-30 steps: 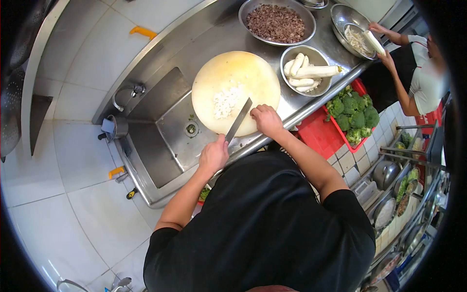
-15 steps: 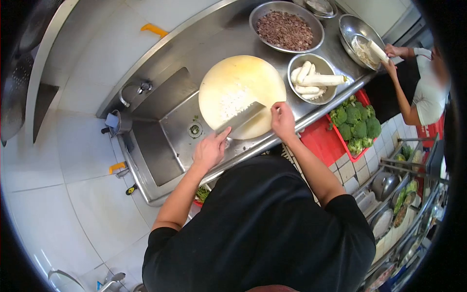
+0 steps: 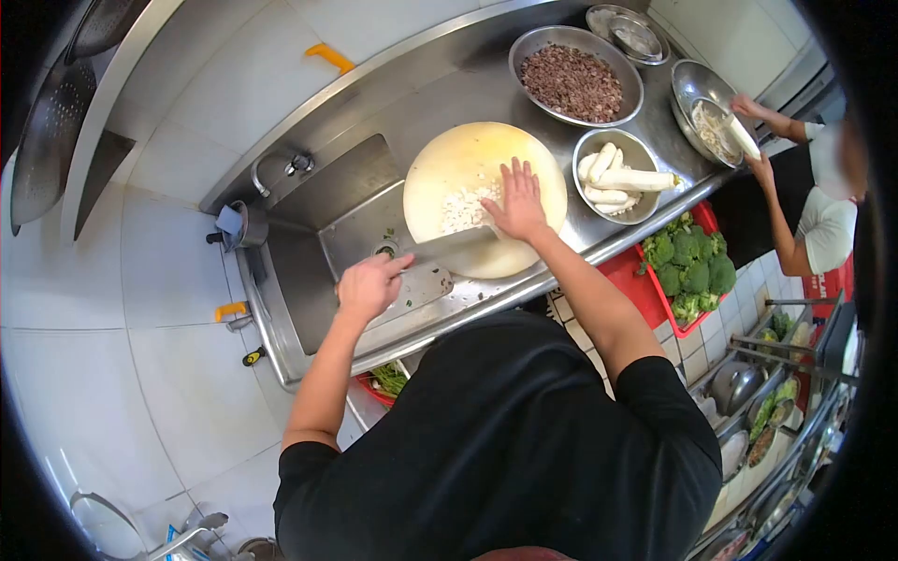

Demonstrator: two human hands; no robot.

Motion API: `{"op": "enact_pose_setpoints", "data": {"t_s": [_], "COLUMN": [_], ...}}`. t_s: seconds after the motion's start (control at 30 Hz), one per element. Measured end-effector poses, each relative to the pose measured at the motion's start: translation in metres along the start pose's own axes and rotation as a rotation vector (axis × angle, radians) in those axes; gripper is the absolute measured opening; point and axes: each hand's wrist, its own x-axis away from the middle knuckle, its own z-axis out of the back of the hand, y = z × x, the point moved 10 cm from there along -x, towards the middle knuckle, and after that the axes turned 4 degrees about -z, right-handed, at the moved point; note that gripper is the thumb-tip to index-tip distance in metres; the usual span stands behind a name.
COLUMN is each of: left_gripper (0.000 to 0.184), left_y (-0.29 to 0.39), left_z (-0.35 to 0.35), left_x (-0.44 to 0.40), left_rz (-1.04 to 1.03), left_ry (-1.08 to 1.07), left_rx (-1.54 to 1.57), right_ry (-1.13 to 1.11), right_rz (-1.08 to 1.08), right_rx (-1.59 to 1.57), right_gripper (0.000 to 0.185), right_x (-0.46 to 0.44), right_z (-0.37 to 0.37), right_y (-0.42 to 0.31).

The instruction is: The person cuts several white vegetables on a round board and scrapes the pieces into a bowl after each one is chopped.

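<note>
My left hand (image 3: 368,287) is closed around the handle of a cleaver (image 3: 456,247). Its broad blade lies across the near side of a round cutting board (image 3: 435,159), beside the chopped white pieces (image 3: 462,209). On the board my right hand (image 3: 518,201) is spread, fingers outstretched, at the right edge of those pieces. Just right of the board stands a metal bowl (image 3: 645,211) with several long white radishes (image 3: 636,179); what lies beneath them is partly hidden.
Behind sits a large bowl (image 3: 636,98) of chopped reddish-brown bits (image 3: 572,82). On the left is a sink (image 3: 304,271) with a faucet (image 3: 262,178). A red crate (image 3: 694,325) of broccoli (image 3: 690,248) is on the right. A co-worker (image 3: 832,224) holds a white radish over another bowl.
My right hand has gone from pinched fingers beside the board's right edge to spread flat on the board. My left hand and the cleaver have shifted left, and the white pieces sit closer together.
</note>
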Motion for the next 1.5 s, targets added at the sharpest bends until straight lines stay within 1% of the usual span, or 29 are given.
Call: {"op": "enact_pose_setpoints", "data": {"t_s": [0.07, 0.1, 0.17, 0.2, 0.23, 0.3, 0.33, 0.43, 0.5, 0.63, 0.67, 0.73, 0.8, 0.9, 1.0, 1.1, 1.23, 1.27, 1.37, 1.4, 1.5], "left_gripper": [0.022, 0.017, 0.016, 0.019, 0.021, 0.025, 0.023, 0.024, 0.023, 0.021, 0.020, 0.017, 0.016, 0.016, 0.016, 0.016, 0.015, 0.012, 0.009, 0.011, 0.012], "left_y": [-0.044, -0.066, -0.118, -0.124, -0.124, -0.114, -0.104, -0.051, -0.013, 0.052, 0.062, 0.074, 0.081, 0.095, 0.118, 0.157, 0.202, 0.212, 0.230, 0.236, 0.244], "left_z": [-0.021, -0.038, -0.104, -0.131, -0.145, -0.168, -0.180, -0.191, -0.198, -0.219, -0.220, -0.217, -0.203, -0.182, -0.163, -0.140, -0.132, -0.133, -0.148, -0.149, -0.163], "left_x": [0.020, 0.027, 0.048, 0.061, 0.063, 0.065, 0.062, 0.046, 0.029, 0.000, -0.007, -0.018, -0.024, -0.040, -0.073, -0.119, -0.185, -0.201, -0.239, -0.248, -0.262], "left_rz": [0.143, 0.210, 0.619, 0.824, 0.856, 0.919, 0.887, 0.917, 0.917, 0.886, 0.867, 0.830, 0.788, 0.697, 0.581, 0.453, 0.328, 0.303, 0.444, 0.466, 0.595], "left_ry": [0.060, 0.091, -0.056, -0.136, -0.162, -0.218, -0.238, -0.244, -0.223, -0.194, -0.189, -0.171, -0.189, -0.236, -0.301, -0.385, -0.503, -0.545, -0.696, -0.724, -0.817], "left_rx": [0.241, 0.361, 0.894, 1.161, 1.214, 1.321, 1.355, 1.297, 1.315, 1.412, 1.453, 1.536, 1.529, 1.494, 1.464, 1.406, 1.314, 1.315, 1.408, 1.444, 1.530], "right_ry": [-0.004, -0.047, -0.133, -0.161, -0.200, -0.193, -0.149, -0.024, 0.060, 0.210, 0.262, 0.310, 0.375, 0.513, 0.635, 0.747, 0.853, 0.866, 0.694, 0.688, 0.587], "right_rz": [0.019, 0.075, 0.186, 0.268, 0.278, 0.199, 0.170, 0.099, 0.067, -0.022, -0.052, -0.114, -0.137, -0.113, -0.096, -0.134, -0.276, -0.327, -0.475, -0.463, -0.451], "right_rx": [-0.048, -0.054, -0.068, -0.112, -0.153, -0.269, -0.283, -0.305, -0.283, -0.433, -0.453, -0.603, -0.695, -0.765, -0.684, -0.614, -0.492, -0.479, -0.429, -0.422, -0.318], "right_gripper": [0.093, 0.093, 0.092, 0.093, 0.092, 0.094, 0.095, 0.097, 0.097, 0.094, 0.087, 0.082, 0.075, 0.074, 0.075, 0.078, 0.082, 0.077, 0.069, 0.062, 0.056], "right_x": [-0.009, -0.010, -0.005, 0.012, 0.019, 0.031, 0.034, 0.039, 0.038, 0.039, 0.042, 0.041, 0.042, 0.051, 0.057, 0.060, 0.050, 0.042, 0.017, 0.010, -0.012], "right_z": [-0.003, -0.008, -0.019, -0.028, -0.031, -0.025, -0.021, -0.017, -0.021, -0.011, -0.004, -0.002, 0.005, 0.032, 0.083, 0.132, 0.168, 0.169, 0.170, 0.172, 0.165], "right_y": [0.019, 0.014, 0.002, -0.018, -0.024, -0.033, -0.037, -0.048, -0.050, -0.041, -0.037, -0.023, -0.011, 0.002, 0.022, 0.058, 0.119, 0.136, 0.176, 0.185, 0.213]}}
